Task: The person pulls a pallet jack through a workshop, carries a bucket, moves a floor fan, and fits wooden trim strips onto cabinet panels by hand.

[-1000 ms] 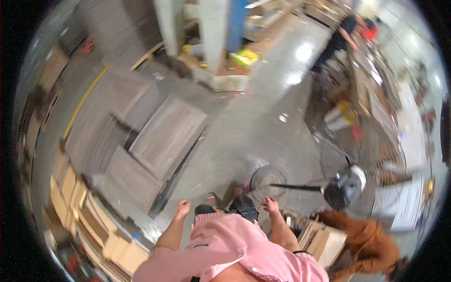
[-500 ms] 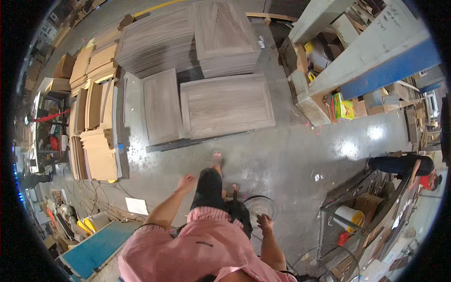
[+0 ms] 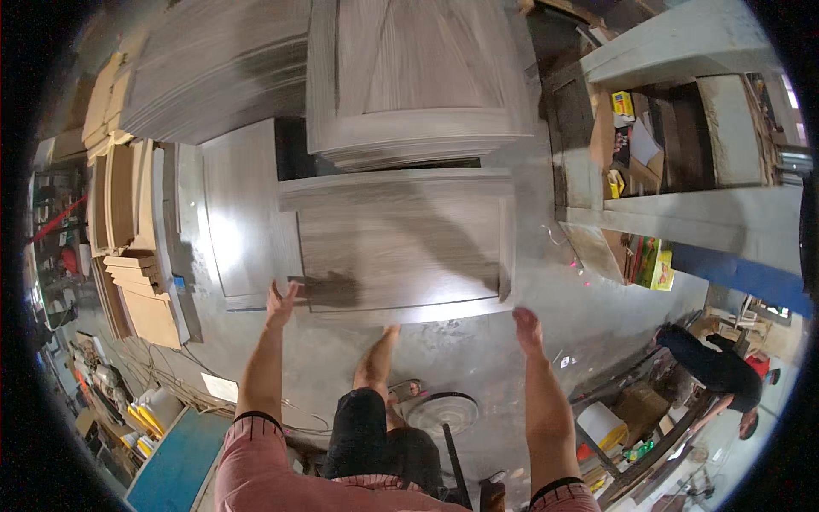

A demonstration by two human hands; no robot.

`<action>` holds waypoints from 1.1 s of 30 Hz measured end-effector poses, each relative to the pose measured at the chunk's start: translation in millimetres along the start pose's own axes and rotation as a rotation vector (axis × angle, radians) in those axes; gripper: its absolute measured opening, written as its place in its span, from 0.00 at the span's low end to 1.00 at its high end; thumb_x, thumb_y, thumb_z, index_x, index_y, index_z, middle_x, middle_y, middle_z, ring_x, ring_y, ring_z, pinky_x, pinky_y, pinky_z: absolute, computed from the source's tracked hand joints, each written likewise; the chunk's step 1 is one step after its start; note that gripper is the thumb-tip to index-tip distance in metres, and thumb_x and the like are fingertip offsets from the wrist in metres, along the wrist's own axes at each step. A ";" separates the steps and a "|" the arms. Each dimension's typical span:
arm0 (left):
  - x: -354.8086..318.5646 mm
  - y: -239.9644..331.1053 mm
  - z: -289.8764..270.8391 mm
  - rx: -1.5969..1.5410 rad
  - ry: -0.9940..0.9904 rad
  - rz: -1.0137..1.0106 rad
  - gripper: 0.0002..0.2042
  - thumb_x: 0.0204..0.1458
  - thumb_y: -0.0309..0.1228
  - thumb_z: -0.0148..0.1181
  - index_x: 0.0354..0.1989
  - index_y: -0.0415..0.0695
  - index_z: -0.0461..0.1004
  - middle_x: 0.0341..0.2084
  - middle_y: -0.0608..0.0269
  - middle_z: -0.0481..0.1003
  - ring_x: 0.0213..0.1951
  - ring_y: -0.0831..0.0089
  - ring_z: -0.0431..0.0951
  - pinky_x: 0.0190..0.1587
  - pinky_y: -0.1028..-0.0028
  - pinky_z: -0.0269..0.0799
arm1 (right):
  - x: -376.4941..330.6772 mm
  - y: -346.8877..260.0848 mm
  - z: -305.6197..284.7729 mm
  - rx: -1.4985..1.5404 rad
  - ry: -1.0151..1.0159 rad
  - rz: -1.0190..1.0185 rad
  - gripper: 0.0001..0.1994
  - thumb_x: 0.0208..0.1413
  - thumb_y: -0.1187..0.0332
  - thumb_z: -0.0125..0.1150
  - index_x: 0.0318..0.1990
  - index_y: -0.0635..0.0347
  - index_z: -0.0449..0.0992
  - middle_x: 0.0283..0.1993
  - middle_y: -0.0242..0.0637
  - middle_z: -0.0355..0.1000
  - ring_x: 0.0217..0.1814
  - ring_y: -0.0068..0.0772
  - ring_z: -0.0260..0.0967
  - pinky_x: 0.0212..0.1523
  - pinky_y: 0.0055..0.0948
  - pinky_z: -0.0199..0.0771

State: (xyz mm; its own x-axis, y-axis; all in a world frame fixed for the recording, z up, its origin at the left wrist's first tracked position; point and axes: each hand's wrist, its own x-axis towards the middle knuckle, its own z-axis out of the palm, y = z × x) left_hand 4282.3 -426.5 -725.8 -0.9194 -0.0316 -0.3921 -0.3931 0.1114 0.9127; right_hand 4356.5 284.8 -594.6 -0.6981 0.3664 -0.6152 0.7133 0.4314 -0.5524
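Note:
A large grey-brown wood-grain framed door panel (image 3: 397,247) lies flat in front of me. Beside its near left corner is my left hand (image 3: 281,301), thumb and fingers spread apart, close to the edge; contact cannot be made out. My right hand (image 3: 527,331) reaches just outside the near right corner, its fingers stretched forward and slightly blurred, with nothing seen in them. A narrower panel (image 3: 243,213) of the same finish lies to the left. Behind stand a stack of matching panels (image 3: 418,77) and another stack (image 3: 222,68) at the far left.
Cardboard sheets (image 3: 141,290) are piled on the left, near cables on the floor. A grey metal frame with shelves (image 3: 682,205) stands at the right. A round stand base (image 3: 442,414) is by my legs. Another person (image 3: 717,367) works at the far right beside a white bucket (image 3: 601,425).
I have come nearer to the panels and leaned toward them. Both arms have swung forward from my sides, bringing my hands to the near corners of the large panel.

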 end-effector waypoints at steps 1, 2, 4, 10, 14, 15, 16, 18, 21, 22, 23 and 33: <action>-4.3 -23.5 -61.8 -0.282 -0.127 0.149 0.46 0.50 0.57 0.58 0.64 0.30 0.52 0.61 0.38 0.60 0.65 0.49 0.57 0.64 0.61 0.54 | 44.3 -45.7 24.5 -0.312 -0.100 -0.101 0.23 0.60 0.55 0.54 0.54 0.65 0.69 0.55 0.48 0.70 0.57 0.44 0.67 0.59 0.36 0.65; 10.5 -39.3 -48.0 -0.304 -0.129 0.126 0.46 0.50 0.57 0.58 0.64 0.30 0.52 0.61 0.38 0.60 0.65 0.49 0.57 0.64 0.61 0.54 | 72.9 -56.8 23.9 -0.295 -0.082 -0.072 0.25 0.60 0.53 0.52 0.56 0.64 0.68 0.57 0.50 0.68 0.59 0.46 0.65 0.60 0.36 0.63; 41.5 -54.1 -13.3 0.227 0.397 -0.520 0.44 0.50 0.56 0.60 0.65 0.32 0.53 0.61 0.43 0.62 0.65 0.53 0.58 0.65 0.64 0.53 | 119.2 -62.9 20.7 -0.263 -0.048 0.028 0.29 0.61 0.48 0.49 0.59 0.64 0.66 0.60 0.53 0.65 0.62 0.49 0.62 0.62 0.37 0.60; 69.8 124.4 91.7 0.302 0.368 -0.554 0.38 0.51 0.56 0.58 0.58 0.32 0.64 0.51 0.55 0.71 0.53 0.67 0.67 0.58 0.70 0.59 | 185.9 -82.9 21.2 0.121 -0.043 0.111 0.35 0.61 0.43 0.43 0.62 0.68 0.62 0.64 0.49 0.61 0.67 0.44 0.56 0.66 0.35 0.52; 60.3 90.5 56.7 0.155 0.198 -0.531 0.37 0.52 0.54 0.60 0.58 0.33 0.63 0.49 0.57 0.72 0.52 0.67 0.68 0.56 0.70 0.60 | 206.4 -62.9 34.7 0.258 -0.042 0.245 0.36 0.62 0.43 0.43 0.64 0.69 0.59 0.66 0.45 0.58 0.68 0.41 0.54 0.66 0.34 0.50; 59.3 89.0 53.3 0.081 0.144 -0.551 0.38 0.51 0.54 0.60 0.59 0.33 0.62 0.49 0.56 0.72 0.52 0.67 0.68 0.56 0.69 0.60 | 204.8 -61.8 38.8 0.263 -0.038 0.240 0.37 0.61 0.42 0.43 0.64 0.69 0.59 0.66 0.44 0.58 0.67 0.40 0.54 0.66 0.34 0.50; 53.5 83.3 46.4 0.081 0.147 -0.553 0.38 0.51 0.54 0.60 0.59 0.33 0.62 0.49 0.56 0.72 0.52 0.67 0.68 0.56 0.69 0.60 | 199.5 -63.7 40.7 0.262 -0.041 0.241 0.37 0.61 0.42 0.43 0.64 0.69 0.59 0.66 0.44 0.58 0.67 0.40 0.54 0.66 0.34 0.50; 50.2 61.3 32.2 0.066 0.180 -0.816 0.39 0.53 0.52 0.59 0.61 0.30 0.58 0.54 0.53 0.70 0.57 0.66 0.67 0.60 0.69 0.58 | 193.8 -54.4 42.1 0.405 -0.071 0.223 0.38 0.60 0.41 0.45 0.64 0.69 0.59 0.67 0.44 0.57 0.68 0.39 0.52 0.67 0.33 0.48; 52.4 55.8 24.5 -0.108 0.184 -0.701 0.39 0.55 0.51 0.58 0.62 0.28 0.56 0.57 0.51 0.68 0.60 0.65 0.65 0.62 0.68 0.56 | 153.4 -47.4 55.9 0.555 -0.074 0.298 0.37 0.57 0.40 0.53 0.56 0.70 0.67 0.54 0.42 0.68 0.55 0.36 0.65 0.57 0.32 0.62; 50.6 53.9 14.4 -0.107 0.185 -0.692 0.39 0.55 0.51 0.58 0.62 0.28 0.56 0.57 0.51 0.68 0.60 0.65 0.65 0.62 0.68 0.56 | 134.9 -53.5 63.8 0.641 -0.082 0.217 0.34 0.56 0.40 0.53 0.53 0.66 0.70 0.43 0.34 0.71 0.42 0.28 0.67 0.42 0.27 0.67; 56.2 45.2 7.1 0.024 0.066 -0.590 0.39 0.55 0.51 0.57 0.61 0.27 0.56 0.58 0.51 0.67 0.61 0.65 0.64 0.63 0.69 0.55 | 121.3 -20.1 66.1 0.691 -0.041 0.331 0.33 0.57 0.40 0.52 0.54 0.65 0.70 0.43 0.33 0.71 0.40 0.26 0.66 0.40 0.25 0.66; 87.7 63.6 -19.6 -0.177 0.132 -0.905 0.42 0.49 0.69 0.47 0.51 0.35 0.70 0.42 0.57 0.75 0.47 0.65 0.73 0.54 0.64 0.67 | 41.1 -18.2 99.7 0.717 0.170 0.512 0.38 0.61 0.39 0.40 0.67 0.64 0.53 0.68 0.41 0.52 0.68 0.39 0.52 0.67 0.35 0.50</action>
State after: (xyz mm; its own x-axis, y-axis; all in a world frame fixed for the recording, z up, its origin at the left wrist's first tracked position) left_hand 4176.4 -441.7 -699.8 -0.2513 -0.1460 -0.9568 -0.9478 -0.1634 0.2739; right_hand 4321.1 209.8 -666.0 -0.2431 0.5141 -0.8226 0.7681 -0.4159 -0.4869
